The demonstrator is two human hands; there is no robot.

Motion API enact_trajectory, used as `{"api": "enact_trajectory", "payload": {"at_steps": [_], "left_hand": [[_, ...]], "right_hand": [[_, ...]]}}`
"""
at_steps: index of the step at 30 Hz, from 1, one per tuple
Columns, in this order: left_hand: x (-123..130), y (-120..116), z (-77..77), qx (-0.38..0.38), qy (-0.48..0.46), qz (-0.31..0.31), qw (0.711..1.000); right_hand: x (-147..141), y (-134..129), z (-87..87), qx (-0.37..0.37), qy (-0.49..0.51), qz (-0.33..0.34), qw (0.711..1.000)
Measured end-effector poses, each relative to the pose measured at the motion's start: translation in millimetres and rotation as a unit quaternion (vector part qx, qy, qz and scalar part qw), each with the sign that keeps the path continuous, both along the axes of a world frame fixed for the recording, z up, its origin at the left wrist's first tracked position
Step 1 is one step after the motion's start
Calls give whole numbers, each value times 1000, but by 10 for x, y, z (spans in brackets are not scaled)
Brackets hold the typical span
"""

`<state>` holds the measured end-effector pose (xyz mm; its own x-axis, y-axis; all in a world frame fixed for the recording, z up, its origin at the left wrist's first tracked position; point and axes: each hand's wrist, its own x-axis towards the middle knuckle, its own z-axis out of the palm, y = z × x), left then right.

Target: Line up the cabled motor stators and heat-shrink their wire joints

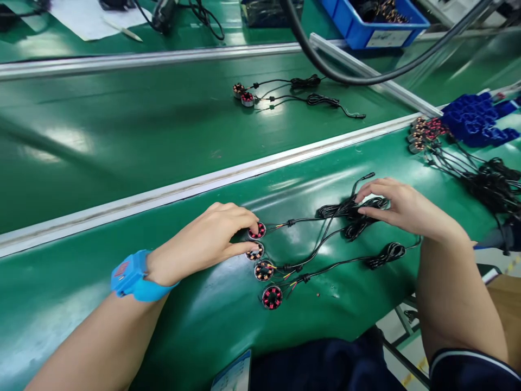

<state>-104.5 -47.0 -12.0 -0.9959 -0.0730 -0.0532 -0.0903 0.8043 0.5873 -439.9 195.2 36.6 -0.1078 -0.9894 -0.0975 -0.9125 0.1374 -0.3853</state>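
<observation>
Several small round motor stators with black cables lie on the green work surface in front of me. My left hand (211, 236) has its thumb and fingers at the top two, a red-wound stator (256, 231) and a copper-wound stator (255, 251). Below them sit another copper-wound stator (264, 270) and a red-wound stator (272, 297), both untouched. At the right, my right hand (391, 206) has its thumb and fingertips at the bundled black cables (345, 209); its closed fingers partly hide them. A separate cable bundle (386, 255) lies below that hand.
Two stators (247, 99) with cables lie on the green belt (122, 136) beyond the metal rail (163, 198). A pile of stators (423, 133), cables and blue pieces (474, 119) is at right. A thick black cable (350, 79) hangs before a blue bin (385, 35).
</observation>
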Motion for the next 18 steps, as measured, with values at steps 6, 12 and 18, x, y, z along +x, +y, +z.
{"api": "enact_trajectory", "payload": {"at_steps": [6,12,18], "left_hand": [[0,-4,-6,-14,-6,1,1000],[12,9,12,-17,-30,11,999],[27,27,34,-22,-63,33,997]], "right_hand": [[-139,-30,-254,2,50,36,998],[-174,-62,-81,-15,181,42,982],[-126,327,54,36,10,9,999]]}}
